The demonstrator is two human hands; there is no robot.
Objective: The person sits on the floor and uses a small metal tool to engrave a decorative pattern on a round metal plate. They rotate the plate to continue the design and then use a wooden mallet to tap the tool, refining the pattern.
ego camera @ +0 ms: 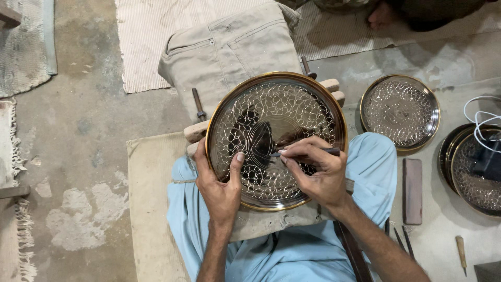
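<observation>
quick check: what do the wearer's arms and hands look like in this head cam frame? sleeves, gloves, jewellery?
Both hands are bare: no gloves on the left hand or the right hand. No rings, watch or bracelets show. Both forearms are uncovered as far as the bottom edge of the picture, so no sleeve is visible. The fingernails look short. The only clothing in view is loose light blue trousers on the lap.

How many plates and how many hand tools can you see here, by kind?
Engraved plates: 4, one under the left hand and right hand, one beside it, two stacked.
Loose tools on floor: 4.
Tool in right hand: 1.
Total: 9
</observation>
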